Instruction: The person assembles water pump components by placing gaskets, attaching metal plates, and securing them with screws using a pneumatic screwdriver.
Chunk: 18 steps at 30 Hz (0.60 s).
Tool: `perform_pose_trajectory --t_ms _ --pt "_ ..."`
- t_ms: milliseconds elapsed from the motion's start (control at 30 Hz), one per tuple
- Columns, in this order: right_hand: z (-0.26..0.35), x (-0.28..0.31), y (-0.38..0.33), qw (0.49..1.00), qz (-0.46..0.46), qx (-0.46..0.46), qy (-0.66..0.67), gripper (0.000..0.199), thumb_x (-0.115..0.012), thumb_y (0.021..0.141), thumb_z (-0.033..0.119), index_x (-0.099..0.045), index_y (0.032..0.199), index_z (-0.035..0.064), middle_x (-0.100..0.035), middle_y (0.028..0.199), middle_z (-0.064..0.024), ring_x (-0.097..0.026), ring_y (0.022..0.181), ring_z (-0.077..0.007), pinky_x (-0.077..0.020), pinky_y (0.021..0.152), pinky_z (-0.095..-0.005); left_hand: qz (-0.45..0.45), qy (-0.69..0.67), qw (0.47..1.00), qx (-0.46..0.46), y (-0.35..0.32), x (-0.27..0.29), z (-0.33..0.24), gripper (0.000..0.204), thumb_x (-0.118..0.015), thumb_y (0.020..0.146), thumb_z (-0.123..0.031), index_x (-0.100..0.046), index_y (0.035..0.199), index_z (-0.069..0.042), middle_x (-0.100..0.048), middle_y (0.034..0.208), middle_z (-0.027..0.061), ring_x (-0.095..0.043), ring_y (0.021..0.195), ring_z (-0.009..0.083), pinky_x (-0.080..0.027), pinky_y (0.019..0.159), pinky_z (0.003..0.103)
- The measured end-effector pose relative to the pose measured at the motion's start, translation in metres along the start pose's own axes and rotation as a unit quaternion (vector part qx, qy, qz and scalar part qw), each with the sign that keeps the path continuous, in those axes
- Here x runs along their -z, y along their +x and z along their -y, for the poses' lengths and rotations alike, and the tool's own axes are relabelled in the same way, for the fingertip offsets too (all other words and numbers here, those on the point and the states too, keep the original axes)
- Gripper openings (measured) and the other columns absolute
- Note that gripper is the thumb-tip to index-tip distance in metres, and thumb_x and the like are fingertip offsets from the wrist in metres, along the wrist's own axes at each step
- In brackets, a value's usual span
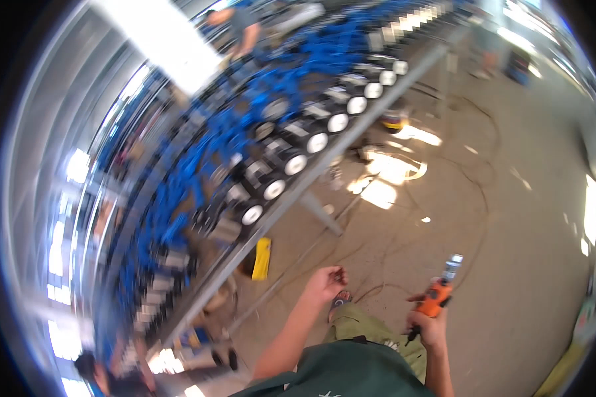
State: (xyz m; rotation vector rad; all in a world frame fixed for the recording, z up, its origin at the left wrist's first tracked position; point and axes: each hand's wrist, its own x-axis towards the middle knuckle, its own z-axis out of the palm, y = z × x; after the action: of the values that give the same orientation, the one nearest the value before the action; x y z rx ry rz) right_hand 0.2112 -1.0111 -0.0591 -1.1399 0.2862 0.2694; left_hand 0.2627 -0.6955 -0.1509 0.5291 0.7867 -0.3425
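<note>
In my right hand [432, 325] is an orange and black handheld power tool [434, 299] with a silver head, pointing away from me over the floor. My fingers are wrapped around its body. My left hand [327, 283] hangs over the floor in front of me, its fingers curled in. Whatever it may hold is too small and blurred to make out. Neither hand touches the long metal workbench [304, 185] on the left. Along the bench edge stands a row of black cylindrical parts with white round ends [317, 142].
Blue parts [258, 99] cover the bench behind the row. A yellow piece [261, 259] is beside the bench's underside. Cables [487, 192] trail over the concrete floor [530, 264]. One person [238, 30] is beyond the bench; another [116, 377] is at lower left.
</note>
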Motion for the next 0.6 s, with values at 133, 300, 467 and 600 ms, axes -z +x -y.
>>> perform_pose_trajectory --t_ms 133,300,467,600 --pt "-0.004 0.001 0.031 1.000 -0.005 -0.020 0.000 0.036 -0.055 0.072 0.001 -0.050 0.107 -0.0029 -0.044 0.060 -0.0039 -0.047 0.046 -0.0165 -0.0438 0.044 -0.0307 0.010 0.000 0.992 -0.127 -0.069 -0.010 -0.028 0.020 -0.049 0.090 0.004 -0.058 0.109 0.006 -0.063 0.105 0.0171 -0.062 0.090 0.0270 -0.054 0.081 0.037" --pt "-0.011 -0.060 0.105 1.000 -0.005 -0.017 -0.008 0.034 -0.054 0.074 0.008 -0.051 0.108 0.0001 -0.043 0.061 -0.0030 -0.046 0.049 -0.0157 -0.0420 0.045 -0.0315 0.046 0.147 0.933 -0.324 -0.121 -0.013 -0.209 0.019 -0.050 0.094 -0.001 -0.058 0.110 0.005 -0.066 0.108 0.0209 -0.067 0.092 0.0262 -0.056 0.083 0.035" --pt "-0.032 -0.149 0.156 0.996 -0.089 0.021 -0.007 0.034 -0.054 0.075 0.009 -0.051 0.108 0.0010 -0.042 0.062 -0.0028 -0.044 0.049 -0.0158 -0.0423 0.046 -0.0320 0.029 0.234 0.881 -0.409 -0.101 -0.026 -0.435 0.017 -0.048 0.099 -0.009 -0.057 0.105 0.004 -0.067 0.097 0.0194 -0.069 0.079 0.0232 -0.057 0.071 0.032" --pt "-0.031 -0.228 0.165 0.993 -0.107 -0.028 0.038 0.034 -0.054 0.076 0.011 -0.051 0.108 0.0014 -0.041 0.061 -0.0022 -0.044 0.050 -0.0155 -0.0423 0.047 -0.0328 -0.045 0.264 0.915 -0.301 0.019 0.005 -0.545 0.015 -0.049 0.096 -0.006 -0.059 0.096 0.005 -0.067 0.082 0.0146 -0.068 0.067 0.0233 -0.056 0.054 0.033"
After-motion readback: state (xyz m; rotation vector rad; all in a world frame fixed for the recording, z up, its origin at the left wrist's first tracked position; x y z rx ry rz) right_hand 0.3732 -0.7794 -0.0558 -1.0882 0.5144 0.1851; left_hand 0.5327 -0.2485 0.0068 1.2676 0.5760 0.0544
